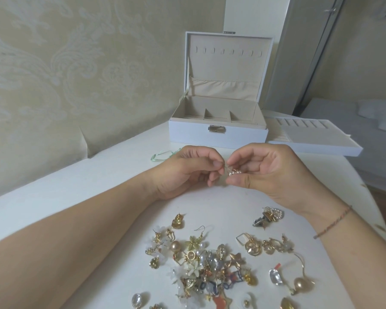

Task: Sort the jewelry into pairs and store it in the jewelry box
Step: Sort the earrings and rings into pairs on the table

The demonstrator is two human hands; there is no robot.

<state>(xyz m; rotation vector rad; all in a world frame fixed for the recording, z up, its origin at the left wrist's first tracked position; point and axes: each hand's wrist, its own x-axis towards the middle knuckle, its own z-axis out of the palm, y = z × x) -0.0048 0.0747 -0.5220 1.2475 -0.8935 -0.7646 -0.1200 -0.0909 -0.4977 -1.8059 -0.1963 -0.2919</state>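
Pinching a small pearl-cluster earring (232, 172) between them, the left hand (187, 172) and right hand (270, 175) hold it above the white table (54, 186), fingertips pressed on its wire hook and beads. It looks light, slippery and easily bent, so grip the cluster. The open jewelry box (218, 130) waits beyond; the loose earring pile (210, 264) lies nearer.

We get soft, even, dimmish light, faint shadows under the forearms. Wide-angle bend toward 3 and 9 o'clock; blur at 1 o'clock; no glare.
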